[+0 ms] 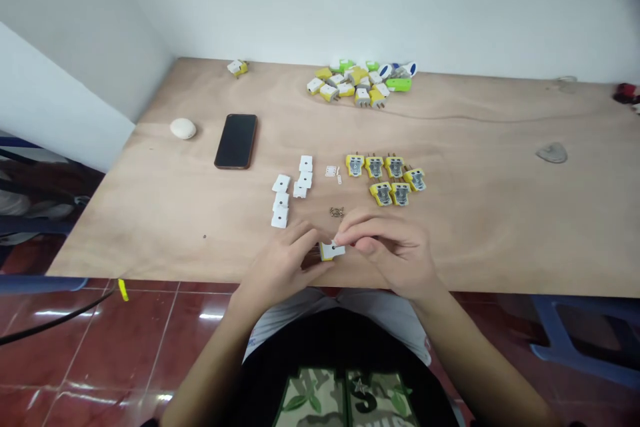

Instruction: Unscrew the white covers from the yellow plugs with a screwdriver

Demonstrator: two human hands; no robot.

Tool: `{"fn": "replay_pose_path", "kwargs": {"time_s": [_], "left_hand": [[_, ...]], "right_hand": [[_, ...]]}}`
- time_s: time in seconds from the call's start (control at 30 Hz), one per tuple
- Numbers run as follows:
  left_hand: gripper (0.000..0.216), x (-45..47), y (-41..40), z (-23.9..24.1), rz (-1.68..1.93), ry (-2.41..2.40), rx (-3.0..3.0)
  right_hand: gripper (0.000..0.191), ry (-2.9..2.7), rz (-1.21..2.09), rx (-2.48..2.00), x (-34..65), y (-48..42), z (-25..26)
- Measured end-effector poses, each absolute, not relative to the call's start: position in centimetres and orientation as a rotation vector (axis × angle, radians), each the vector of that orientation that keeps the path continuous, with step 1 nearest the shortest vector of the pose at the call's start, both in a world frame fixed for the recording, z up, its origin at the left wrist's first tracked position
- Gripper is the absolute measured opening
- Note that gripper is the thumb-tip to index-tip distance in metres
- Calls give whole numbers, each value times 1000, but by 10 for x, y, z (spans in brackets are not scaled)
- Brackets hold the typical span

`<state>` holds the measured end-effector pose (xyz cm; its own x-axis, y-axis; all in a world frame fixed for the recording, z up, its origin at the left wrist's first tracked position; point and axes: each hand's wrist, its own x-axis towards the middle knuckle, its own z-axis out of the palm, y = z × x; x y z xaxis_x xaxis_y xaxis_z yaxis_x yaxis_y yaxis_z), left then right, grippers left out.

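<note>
A white and yellow electrical plug (331,252) lies near the front edge of the table, its white cover upward with a dark hole in it. My left hand (285,257) grips it from the left, fingers closed about its pin end. My right hand (393,247) is closed in a pinch over the cover, its fingertips at the hole. Whatever those fingertips hold is too small to make out. Just beyond lies a little heap of brass screws (337,212). White plug covers (281,201) lie left of it. Several opened yellow plug halves (383,193) sit to the right.
Small white plastic pieces (331,171) lie between covers and plug halves. A pile of plugs (355,83) stands by the wall, one plug (238,67) farther left. A phone (236,141) and a white egg-shaped object (183,128) are left; a grey flat piece (552,153) is right.
</note>
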<state>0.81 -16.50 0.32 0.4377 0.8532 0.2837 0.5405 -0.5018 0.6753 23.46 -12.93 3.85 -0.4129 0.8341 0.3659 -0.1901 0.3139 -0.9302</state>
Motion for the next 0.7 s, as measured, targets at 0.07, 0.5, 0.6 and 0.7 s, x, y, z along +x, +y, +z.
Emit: {"fn": "replay_pose_path", "kwargs": {"time_s": [0.07,0.5,0.6,0.7], "left_hand": [[20,8,-165,3,839,1177,2198],[35,6,-163,9,764,1163,2125],[33,6,-164,7,771,1162,2152],[38,3,-164,6,755,1109,2143]], "right_hand": [[21,-1502,1390,-598,233,-132,34],[24,-1616,1169,-663,228,-131,38],[23,-1511,1274,-626,223,-136,35],[37,-1318,1654,-457,223,-135,29]]}}
